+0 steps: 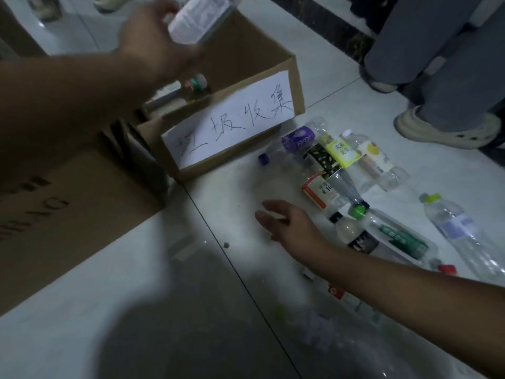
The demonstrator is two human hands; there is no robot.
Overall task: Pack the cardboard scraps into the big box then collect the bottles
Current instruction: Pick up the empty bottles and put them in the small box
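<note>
Clear plastic bottle (199, 19), gripped in the left hand (158, 47), hangs over the labelled box (297, 80): bottle collecting is under way. The right hand (287, 222), fingers spread and empty, hovers beside the floor bottles (341, 165); next it should close round one.

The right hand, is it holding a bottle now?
No, the right hand is open over the floor, its fingers straight and holding nothing.

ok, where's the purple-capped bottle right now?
Head view, right of centre: the purple-capped bottle lies on the floor beside the labelled cardboard box, at the left edge of the bottle cluster, beyond the open right hand.
</note>
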